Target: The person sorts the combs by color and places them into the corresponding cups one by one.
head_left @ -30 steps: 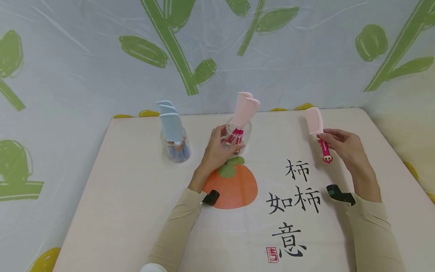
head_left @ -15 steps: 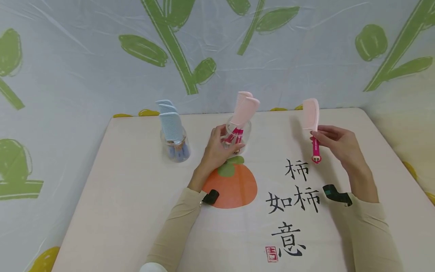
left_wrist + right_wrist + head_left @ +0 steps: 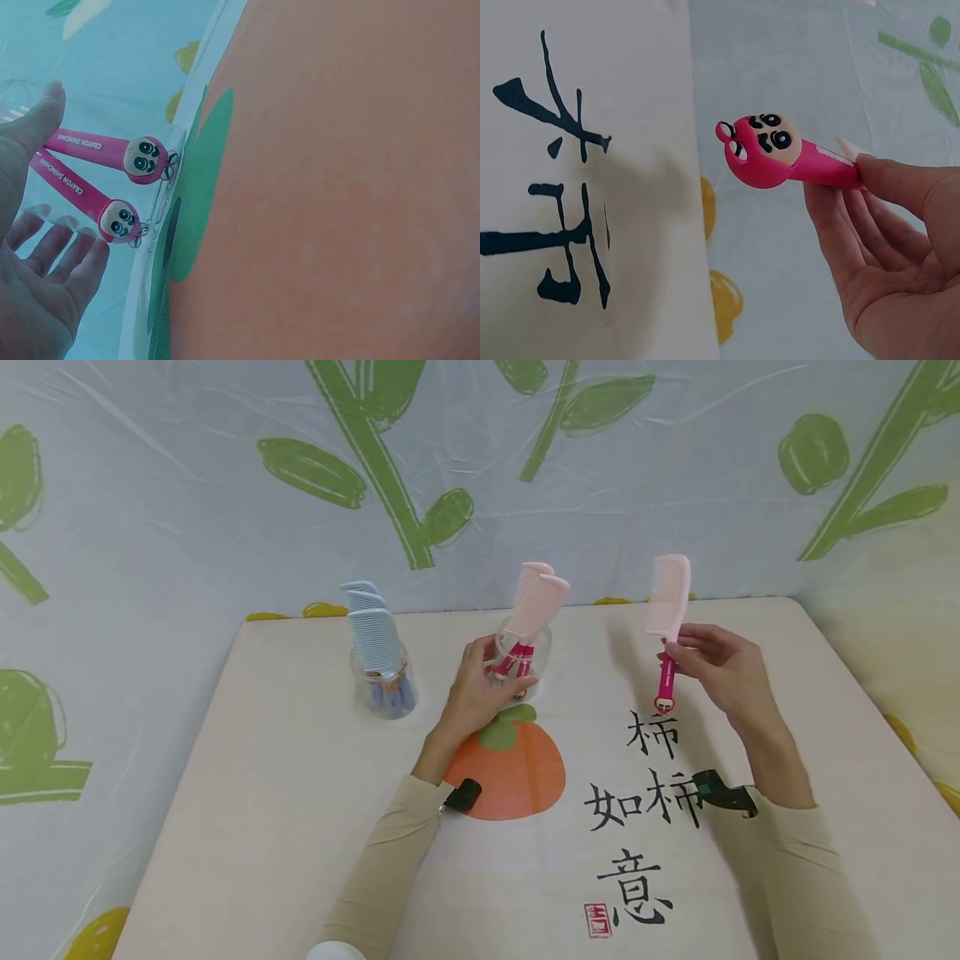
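Note:
My right hand [image 3: 723, 672] pinches a pink comb [image 3: 670, 597] by its magenta handle [image 3: 829, 163], teeth part up, above the table to the right of the middle jar. A cartoon face caps the handle's lower end in the right wrist view. My left hand [image 3: 476, 689] grips a clear glass jar [image 3: 543, 639] from its left side, thumb across the front. Two pink combs [image 3: 542, 606] lean inside that jar, their magenta handles [image 3: 90, 142] down, each ending in a cartoon face. Further left, a second glass jar [image 3: 405, 697] holds several light blue combs [image 3: 377, 639].
The pale table [image 3: 262, 793] bears a printed orange persimmon [image 3: 517, 772] and black brush characters [image 3: 637, 885]. Behind the table's far edge hangs a pale sheet [image 3: 300, 543] with green plant drawings. Both wrists wear dark cameras [image 3: 463, 794].
My right hand has moved left with the pink comb, which now stands more upright and nearer the middle jar. My left hand keeps its grip on the jar.

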Demonstrator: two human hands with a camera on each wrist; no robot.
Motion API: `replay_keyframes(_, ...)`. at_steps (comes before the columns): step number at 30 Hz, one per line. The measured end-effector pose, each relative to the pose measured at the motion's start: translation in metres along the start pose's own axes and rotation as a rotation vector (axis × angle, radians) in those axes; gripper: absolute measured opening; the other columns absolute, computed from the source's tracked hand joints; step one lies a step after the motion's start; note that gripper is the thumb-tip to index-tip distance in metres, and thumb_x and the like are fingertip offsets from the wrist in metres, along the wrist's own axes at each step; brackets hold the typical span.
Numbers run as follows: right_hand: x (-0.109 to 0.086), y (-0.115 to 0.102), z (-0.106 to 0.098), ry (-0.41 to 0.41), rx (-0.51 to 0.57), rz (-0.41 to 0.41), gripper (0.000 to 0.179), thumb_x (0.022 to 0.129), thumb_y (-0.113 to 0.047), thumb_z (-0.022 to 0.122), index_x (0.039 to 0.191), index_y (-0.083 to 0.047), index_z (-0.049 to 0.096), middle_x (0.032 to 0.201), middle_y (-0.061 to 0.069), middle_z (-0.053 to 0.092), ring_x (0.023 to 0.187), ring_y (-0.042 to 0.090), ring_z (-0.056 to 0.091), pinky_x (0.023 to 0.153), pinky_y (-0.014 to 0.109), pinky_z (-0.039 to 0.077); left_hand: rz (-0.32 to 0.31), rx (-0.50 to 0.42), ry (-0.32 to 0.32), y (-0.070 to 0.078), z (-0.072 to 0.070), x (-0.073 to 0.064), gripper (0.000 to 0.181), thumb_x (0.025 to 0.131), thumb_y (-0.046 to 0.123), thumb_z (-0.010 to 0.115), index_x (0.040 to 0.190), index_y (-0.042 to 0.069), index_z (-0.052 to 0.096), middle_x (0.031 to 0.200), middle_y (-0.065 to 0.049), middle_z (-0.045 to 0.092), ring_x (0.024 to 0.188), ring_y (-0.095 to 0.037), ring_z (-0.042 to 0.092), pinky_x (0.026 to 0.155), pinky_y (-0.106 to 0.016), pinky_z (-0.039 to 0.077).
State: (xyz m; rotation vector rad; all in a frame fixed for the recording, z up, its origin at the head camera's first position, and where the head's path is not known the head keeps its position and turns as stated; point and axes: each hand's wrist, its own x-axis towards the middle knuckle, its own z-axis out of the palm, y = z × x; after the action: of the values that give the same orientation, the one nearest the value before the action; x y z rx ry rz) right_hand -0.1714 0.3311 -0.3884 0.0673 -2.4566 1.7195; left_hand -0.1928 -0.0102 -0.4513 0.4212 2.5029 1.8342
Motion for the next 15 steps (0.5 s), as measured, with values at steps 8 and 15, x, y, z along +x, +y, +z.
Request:
replay_keyframes(8,-0.005,-0.012,0.018,-0.002,-0.043,-0.035,0.04,0.099,-0.01,0.069,0.135,0.001,0.059,0.113,-0.004,0.065,0.093,0.001,0.072,0.083,0.014,0.055,0.002,0.0,-0.003,-0.001,0.0,0.0,0.079,0.089,0.038,0.082,0.148,0.01,0.037,0.135,-0.004,0.045,0.126,-0.018,0.047,0.111,-0.038,0.046)
replay_keyframes(15,-0.008,-0.021,0.029,-0.003,-0.001,-0.062,0.038,0.097,-0.009,0.071,0.133,0.0,0.061,0.11,-0.002,0.067,0.095,0.003,0.072,0.084,0.014,0.055,-0.011,-0.002,-0.005,0.0,0.0,0.0,0.078,0.089,0.038,0.082,0.148,0.012,0.037,0.134,-0.004,0.045,0.126,-0.017,0.047,0.111,-0.039,0.046)
